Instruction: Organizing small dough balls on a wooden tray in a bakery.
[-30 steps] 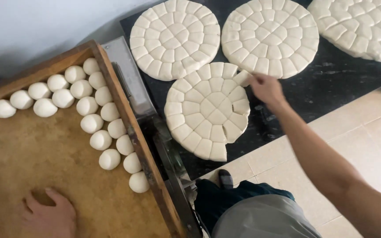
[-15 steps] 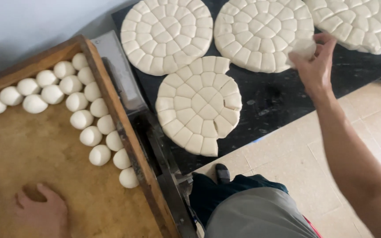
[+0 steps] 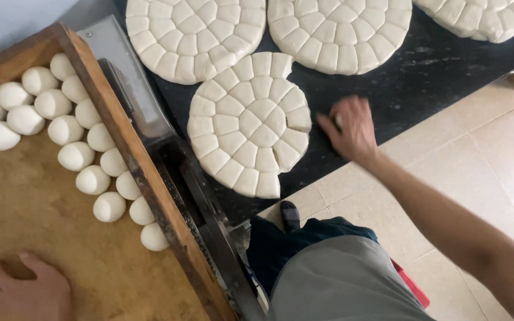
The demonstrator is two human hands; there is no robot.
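Note:
My right hand (image 3: 352, 128) is cupped palm down on the black tabletop (image 3: 429, 77), closed over a small white dough piece just right of the nearest scored dough disc (image 3: 248, 125). That disc has a few wedges gone from its right and lower edge. My left hand (image 3: 28, 291) rests flat on the floor of the wooden tray (image 3: 120, 128) at the bottom left, holding nothing. Several round dough balls (image 3: 75, 156) line the tray's far and right sides.
Three more scored dough discs lie at the back of the tabletop: one at left (image 3: 194, 35), one in the middle (image 3: 340, 30), one at right (image 3: 483, 18). A metal rail (image 3: 129, 77) runs between tray and table. Beige floor tiles (image 3: 483, 154) are at right.
My right hand came back from the far middle disc toward me, down onto the tabletop beside the nearest disc, closed over a dough piece. My left hand stayed on the tray.

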